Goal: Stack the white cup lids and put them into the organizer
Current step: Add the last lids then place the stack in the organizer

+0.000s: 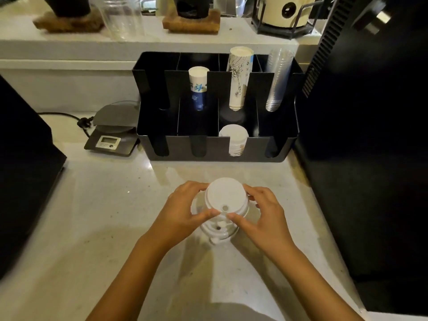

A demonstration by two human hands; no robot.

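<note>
A stack of white cup lids (pixel 225 196) is held a little above the pale counter, in the middle of the view. My left hand (pixel 183 212) grips its left side and my right hand (pixel 264 214) grips its right side, thumbs at the near rim. More white lids (pixel 217 230) lie on the counter just below the held stack, partly hidden by it. The black organizer (pixel 215 149) stands behind, with several slotted compartments. Its front row holds one stack of white lids (pixel 234 137) in the third slot.
The organizer's back row holds a short paper cup stack (pixel 198 88), a tall paper cup stack (pixel 239 77) and clear plastic cups (pixel 276 79). A digital scale (pixel 113 133) with a cable sits at its left. Dark machines flank the counter: left (pixel 25 172) and right (pixel 366 158).
</note>
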